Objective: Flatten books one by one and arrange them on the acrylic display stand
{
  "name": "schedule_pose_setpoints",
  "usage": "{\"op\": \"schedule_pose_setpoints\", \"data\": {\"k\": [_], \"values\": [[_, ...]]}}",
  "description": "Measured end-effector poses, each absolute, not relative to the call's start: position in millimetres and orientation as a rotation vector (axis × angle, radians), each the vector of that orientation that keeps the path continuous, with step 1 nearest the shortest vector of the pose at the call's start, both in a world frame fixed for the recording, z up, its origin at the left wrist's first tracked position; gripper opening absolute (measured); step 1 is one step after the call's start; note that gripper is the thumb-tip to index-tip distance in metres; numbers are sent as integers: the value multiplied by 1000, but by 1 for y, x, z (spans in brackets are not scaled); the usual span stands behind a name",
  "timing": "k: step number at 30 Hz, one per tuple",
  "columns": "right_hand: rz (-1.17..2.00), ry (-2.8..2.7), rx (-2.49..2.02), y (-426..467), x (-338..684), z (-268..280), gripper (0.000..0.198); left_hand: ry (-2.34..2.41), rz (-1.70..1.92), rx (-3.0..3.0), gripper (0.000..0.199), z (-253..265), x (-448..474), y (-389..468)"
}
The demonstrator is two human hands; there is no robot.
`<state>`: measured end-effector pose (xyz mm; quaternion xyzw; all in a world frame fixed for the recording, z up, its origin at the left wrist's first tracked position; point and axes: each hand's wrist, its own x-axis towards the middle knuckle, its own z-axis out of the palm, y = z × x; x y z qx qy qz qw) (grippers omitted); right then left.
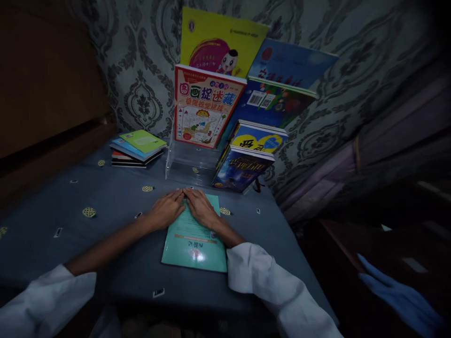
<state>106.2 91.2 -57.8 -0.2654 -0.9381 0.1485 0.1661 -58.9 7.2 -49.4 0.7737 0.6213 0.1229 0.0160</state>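
Observation:
A teal paperback book (193, 244) lies on the cloth-covered table, its cover print upside down from where I look. Across its far left corner rests my left hand (166, 210), fingers stretched out and close together, holding nothing. My right hand (200, 207) lies on the book's far part with its fingers extended too. The fingertips of both hands come together near the far edge, which they partly hide. Behind the hands stands a clear acrylic book rack (188, 162) with a red-bordered picture book (207, 110) in it.
A yellow book (218, 42) and blue books (282, 101) fill the rack's upper tiers; more books (243, 169) stand at its lower right. A small pile of books (139, 145) lies left of the rack. A patterned wall (141, 94) rises behind. Blue cloth or glove-like item (398, 291) sits right.

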Motion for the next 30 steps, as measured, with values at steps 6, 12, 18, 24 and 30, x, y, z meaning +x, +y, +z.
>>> {"op": "schedule_pose_setpoints", "data": {"k": [6, 12, 18, 24, 30], "values": [[388, -2554, -1007, 95, 153, -70, 48, 1911, 330, 2467, 46, -49, -61, 13], [429, -2427, -1171, 82, 177, -79, 53, 1887, 285, 2521, 43, -41, -60, 19], [437, -2365, -1171, 58, 184, -82, 54, 1777, 269, 2577, 43, -40, -46, 36], [462, -2324, -1137, 46, 190, -84, 51, 1629, 294, 2603, 46, -44, -21, 52], [478, -2310, -1160, 45, 188, -85, 52, 1422, 344, 2673, 49, -51, -6, 71]]}}
